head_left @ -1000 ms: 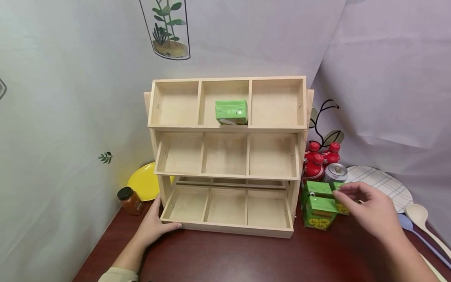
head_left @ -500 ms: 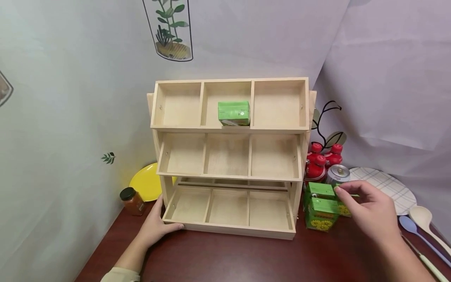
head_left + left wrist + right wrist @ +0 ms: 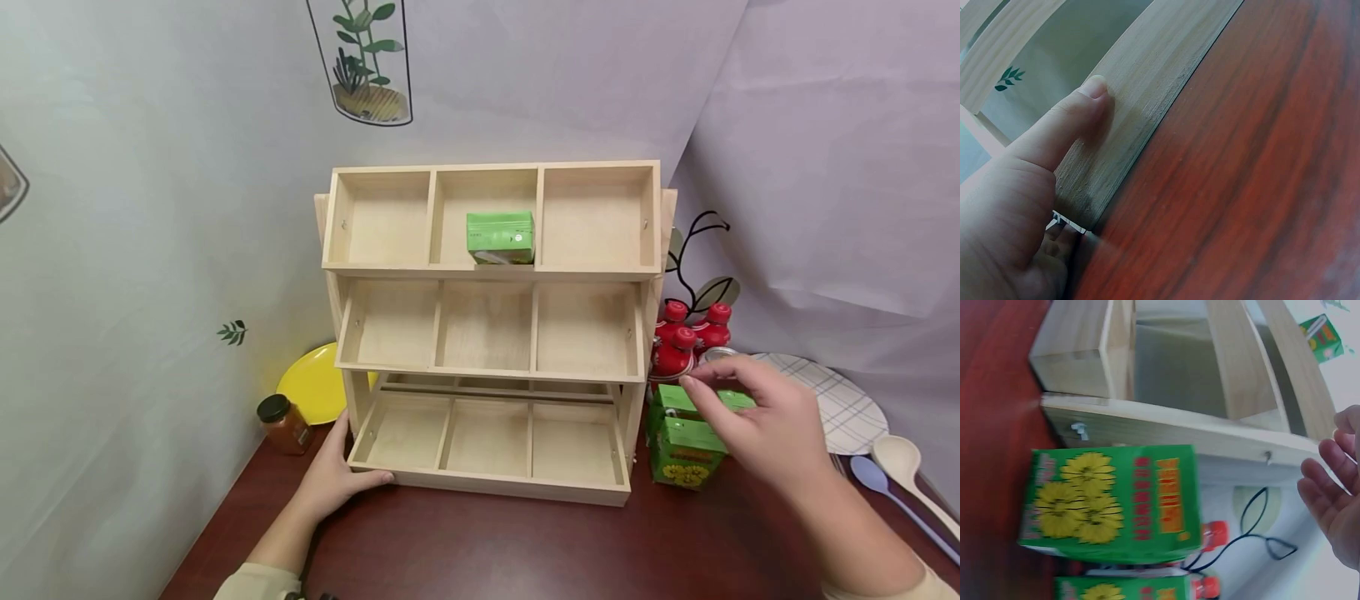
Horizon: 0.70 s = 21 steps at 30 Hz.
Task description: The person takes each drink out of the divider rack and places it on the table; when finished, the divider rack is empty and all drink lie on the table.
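A three-tier wooden rack (image 3: 487, 492), each tier split into three compartments, stands on the dark red table. My left hand (image 3: 333, 475) holds its lower left corner, thumb on the front board (image 3: 1141, 81) and fingers along the side. Over the green drink cartons (image 3: 686, 454) right of the rack, my right hand (image 3: 776, 425) hovers with loosely bent fingers and nothing in them. Yellow flowers decorate the front carton (image 3: 1110, 503) in the right wrist view. Another green carton (image 3: 500, 238) lies in the top middle compartment.
Red-capped bottles (image 3: 675, 354) and a mostly hidden can (image 3: 717, 354) stand behind the cartons. Farther right are a checked plate (image 3: 832, 400), a cream spoon (image 3: 896, 458) and a blue spoon (image 3: 870, 475). Left of the rack are a jar (image 3: 285, 425) and a yellow plate (image 3: 311, 383).
My right hand has shifted up and left over the cartons and now covers most of the can. The left hand keeps its place on the rack's corner.
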{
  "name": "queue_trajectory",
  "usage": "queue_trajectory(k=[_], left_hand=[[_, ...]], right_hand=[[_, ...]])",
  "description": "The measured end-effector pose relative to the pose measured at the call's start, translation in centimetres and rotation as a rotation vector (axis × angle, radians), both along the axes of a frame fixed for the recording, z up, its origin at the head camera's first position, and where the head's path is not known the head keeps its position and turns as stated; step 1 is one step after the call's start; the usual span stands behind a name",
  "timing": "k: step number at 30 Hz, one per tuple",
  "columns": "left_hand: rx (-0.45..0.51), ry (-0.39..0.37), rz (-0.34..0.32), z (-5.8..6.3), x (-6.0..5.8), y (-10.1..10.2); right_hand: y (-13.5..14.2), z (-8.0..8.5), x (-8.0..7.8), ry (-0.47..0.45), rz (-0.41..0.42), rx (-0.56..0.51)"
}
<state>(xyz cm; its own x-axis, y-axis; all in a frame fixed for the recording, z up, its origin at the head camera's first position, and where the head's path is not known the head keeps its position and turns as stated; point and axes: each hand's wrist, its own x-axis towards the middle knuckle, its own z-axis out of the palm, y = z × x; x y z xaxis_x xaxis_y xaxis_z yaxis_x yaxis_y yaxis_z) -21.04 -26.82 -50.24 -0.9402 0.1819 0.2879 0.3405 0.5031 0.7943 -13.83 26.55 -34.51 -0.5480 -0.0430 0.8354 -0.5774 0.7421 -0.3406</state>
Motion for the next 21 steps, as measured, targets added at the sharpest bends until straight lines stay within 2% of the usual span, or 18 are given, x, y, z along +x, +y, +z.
queue_trajectory(k=[4, 8, 15, 17, 21], left_hand=[[-0.006, 0.015, -0.011, -0.1, -0.1, -0.1], [0.003, 0.013, -0.008, -0.1, -0.2, -0.2], [-0.005, 0.012, -0.008, 0.1, -0.2, 0.0], [-0.008, 0.016, -0.008, 0.3, 0.1, 0.2], [0.006, 0.019, -0.012, 1.7, 1.0, 0.8]], right_hand=[[-1.3, 2.5, -0.6, 0.071, 0.061, 0.049], [-2.6, 4.6, -1.2, 0.104, 0.119, 0.079], [-4.6, 6.4, -2.6, 0.135, 0.186, 0.151], [-5.2, 6.9, -3.0, 0.156, 0.211, 0.174], [-6.5, 8.5, -3.9, 0.197, 0.254, 0.212]])
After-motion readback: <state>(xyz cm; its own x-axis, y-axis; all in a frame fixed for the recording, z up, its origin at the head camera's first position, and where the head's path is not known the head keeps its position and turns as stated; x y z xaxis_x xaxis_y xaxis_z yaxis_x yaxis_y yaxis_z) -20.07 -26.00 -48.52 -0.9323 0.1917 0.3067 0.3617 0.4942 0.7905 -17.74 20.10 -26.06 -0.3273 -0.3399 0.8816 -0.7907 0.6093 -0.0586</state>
